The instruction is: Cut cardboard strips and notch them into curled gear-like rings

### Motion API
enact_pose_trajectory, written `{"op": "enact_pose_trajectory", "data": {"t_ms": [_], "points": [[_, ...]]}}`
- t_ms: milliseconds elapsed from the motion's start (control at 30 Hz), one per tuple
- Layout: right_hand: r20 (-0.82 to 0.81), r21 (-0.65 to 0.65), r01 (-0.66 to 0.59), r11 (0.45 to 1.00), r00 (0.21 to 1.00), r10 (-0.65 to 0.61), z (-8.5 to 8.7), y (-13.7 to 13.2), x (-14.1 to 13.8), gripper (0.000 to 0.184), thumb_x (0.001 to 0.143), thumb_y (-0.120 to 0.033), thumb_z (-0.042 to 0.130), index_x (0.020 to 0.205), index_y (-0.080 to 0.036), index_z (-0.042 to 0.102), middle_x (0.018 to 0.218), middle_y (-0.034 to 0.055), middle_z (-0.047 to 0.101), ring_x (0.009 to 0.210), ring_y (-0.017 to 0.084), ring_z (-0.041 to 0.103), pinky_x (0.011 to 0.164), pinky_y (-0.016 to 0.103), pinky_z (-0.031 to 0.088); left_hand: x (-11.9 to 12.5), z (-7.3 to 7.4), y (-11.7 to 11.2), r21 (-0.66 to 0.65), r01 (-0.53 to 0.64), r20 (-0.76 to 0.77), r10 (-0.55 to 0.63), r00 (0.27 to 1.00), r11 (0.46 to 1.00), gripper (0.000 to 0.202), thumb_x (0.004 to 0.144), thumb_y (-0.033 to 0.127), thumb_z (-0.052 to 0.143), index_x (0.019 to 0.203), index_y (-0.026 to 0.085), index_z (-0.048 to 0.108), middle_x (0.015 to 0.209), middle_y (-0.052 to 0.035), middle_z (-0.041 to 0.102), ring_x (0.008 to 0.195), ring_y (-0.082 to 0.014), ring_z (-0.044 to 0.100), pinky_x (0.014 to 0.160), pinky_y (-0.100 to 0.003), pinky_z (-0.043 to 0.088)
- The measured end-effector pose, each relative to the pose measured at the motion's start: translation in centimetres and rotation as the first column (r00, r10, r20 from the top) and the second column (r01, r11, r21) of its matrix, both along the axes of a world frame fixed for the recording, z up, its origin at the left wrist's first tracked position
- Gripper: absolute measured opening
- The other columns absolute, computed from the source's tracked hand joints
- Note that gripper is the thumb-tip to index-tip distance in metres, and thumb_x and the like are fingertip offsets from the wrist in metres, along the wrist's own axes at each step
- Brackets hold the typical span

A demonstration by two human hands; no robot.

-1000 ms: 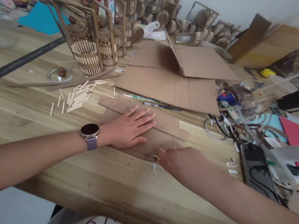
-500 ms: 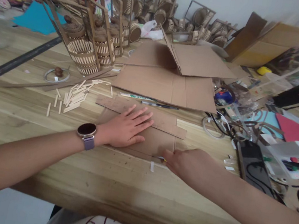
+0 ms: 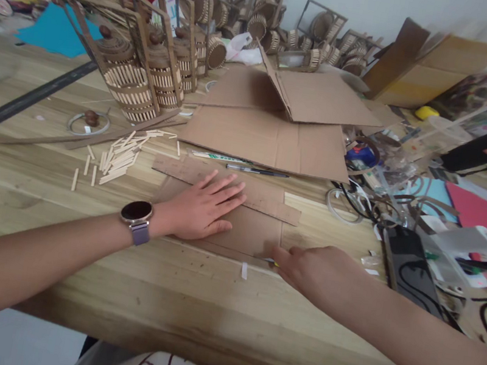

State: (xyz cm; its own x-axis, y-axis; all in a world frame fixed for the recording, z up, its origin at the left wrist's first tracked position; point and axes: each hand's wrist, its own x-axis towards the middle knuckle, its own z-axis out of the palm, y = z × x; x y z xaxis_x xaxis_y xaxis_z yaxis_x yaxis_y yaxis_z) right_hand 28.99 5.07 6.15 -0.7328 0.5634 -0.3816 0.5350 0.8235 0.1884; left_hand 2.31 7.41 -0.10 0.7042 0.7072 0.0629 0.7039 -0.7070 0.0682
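My left hand (image 3: 207, 206) lies flat with fingers spread, pressing on a piece of brown cardboard (image 3: 247, 232) and on the narrow cardboard strip (image 3: 270, 202) across it. At the cardboard's near right corner, my right hand (image 3: 311, 267) is closed around a utility knife (image 3: 275, 264). Only a yellow bit and the thin tip of the knife show; the fingers cover the rest. The tip is at the near edge of the cardboard. A small white paper scrap (image 3: 244, 270) lies just in front of that edge.
Beyond the hands are a pen (image 3: 257, 171) and larger cardboard sheets (image 3: 268, 140). Short wooden sticks (image 3: 120, 160) lie to the left, near slatted lantern-like baskets (image 3: 131, 87). A black power strip (image 3: 412, 271), cables and coloured paper crowd the right side.
My right hand has slid a little to the right along the cardboard's near edge with the knife. My left hand stays pressed on the cardboard. The whole view has shifted slightly.
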Motion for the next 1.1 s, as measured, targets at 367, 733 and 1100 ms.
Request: {"op": "enact_pose_trajectory", "data": {"t_ms": [367,733,1100], "points": [[-0.038,0.033,-0.012,0.999,0.999,0.013,-0.6,-0.1,1.6,0.03,0.083,-0.004,0.056,0.109,-0.02,0.06,0.061,-0.0023,0.068,0.051,0.016,0.066,0.042,0.029,0.013,0.0,0.0,-0.1,0.002,-0.002,0.003,0.002,1.0,1.0,0.065,0.102,0.054,0.025,0.153,0.014,0.03,0.161,-0.0117,0.022,0.151,-0.0298,0.008,0.121,-0.053,0.002],[-0.065,0.063,-0.022,0.998,0.998,0.026,-1.4,-0.1,3.8,0.014,0.084,-0.007,0.056,0.089,-0.02,0.058,0.058,-0.0027,0.066,0.043,0.013,0.059,0.042,0.028,0.01,-0.1,0.1,-0.1,-0.016,-0.009,-0.01,0.009,1.0,1.0,0.066,0.101,0.056,0.022,0.153,0.015,0.029,0.162,-0.0108,0.021,0.151,-0.0297,0.007,0.12,-0.053,0.002],[-0.054,0.047,0.016,0.999,0.998,-0.014,-1.9,-0.1,5.3,0.009,0.088,-0.014,0.056,0.083,-0.021,0.054,0.061,-0.0026,0.066,0.047,0.014,0.063,0.043,0.03,0.007,-0.1,0.0,-0.2,0.004,-0.016,-0.02,0.016,1.0,1.0,0.069,0.101,0.057,0.015,0.153,0.014,0.029,0.162,-0.0103,0.022,0.151,-0.0293,0.008,0.12,-0.051,-0.001]]}}
